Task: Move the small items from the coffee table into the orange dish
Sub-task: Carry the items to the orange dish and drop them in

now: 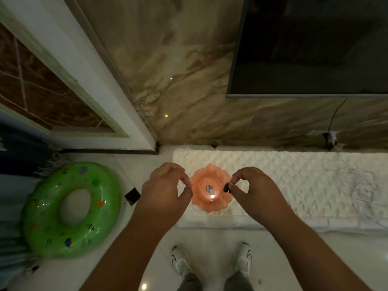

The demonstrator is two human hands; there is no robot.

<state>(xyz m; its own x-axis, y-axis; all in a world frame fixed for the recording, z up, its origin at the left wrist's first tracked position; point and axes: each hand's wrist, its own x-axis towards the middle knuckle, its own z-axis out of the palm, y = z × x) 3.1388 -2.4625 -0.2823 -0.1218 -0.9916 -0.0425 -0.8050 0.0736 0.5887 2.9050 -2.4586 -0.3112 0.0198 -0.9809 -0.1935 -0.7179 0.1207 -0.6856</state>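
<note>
An orange dish [199,198] with a scalloped rim sits on a white quilted cloth at the left end of the table. A small pale item [209,189] lies in its middle. My right hand [249,185] hovers over the dish's right rim, thumb and forefinger pinched on a small dark item [225,188]. My left hand [165,185] is at the dish's left rim with its fingers curled together; I cannot tell whether anything is in them.
The white quilted cloth [294,185] runs to the right along a marble wall. A green inflatable ring [71,208] lies on the floor at left. A dark screen [310,49] hangs above. My two white shoes [181,261] stand below the table's edge.
</note>
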